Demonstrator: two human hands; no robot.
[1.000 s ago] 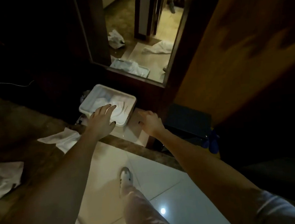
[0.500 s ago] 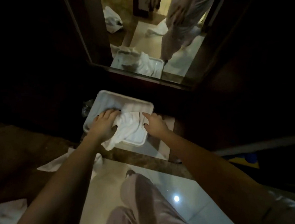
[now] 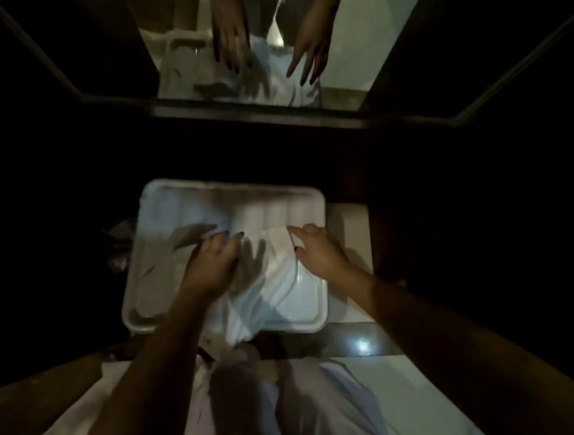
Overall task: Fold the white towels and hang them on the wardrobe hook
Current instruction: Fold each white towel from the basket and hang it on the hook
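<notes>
Rumpled soft white towel [image 3: 274, 287] lay in a rounded plastic tray [image 3: 141, 297], spilling over the near rim. Left hand [image 3: 213, 262] pressed it, fingers spread flat. Right hand [image 3: 319, 249] touched its edge, fingers straight. Mirror [image 3: 377, 35] behind.

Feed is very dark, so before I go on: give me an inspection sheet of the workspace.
Surface: glossy floor tiles, light glare.
Job's things: white towel lies rumpled in the white tray, spilling over its near rim.
Clutter: crumpled thing left of tray, too dark to identify.
Hands: left hand and right hand both flat on the towel, fingers straight.
Cables: nothing seen.
Surroundings: mirror behind the tray, dark frame around it.
</notes>
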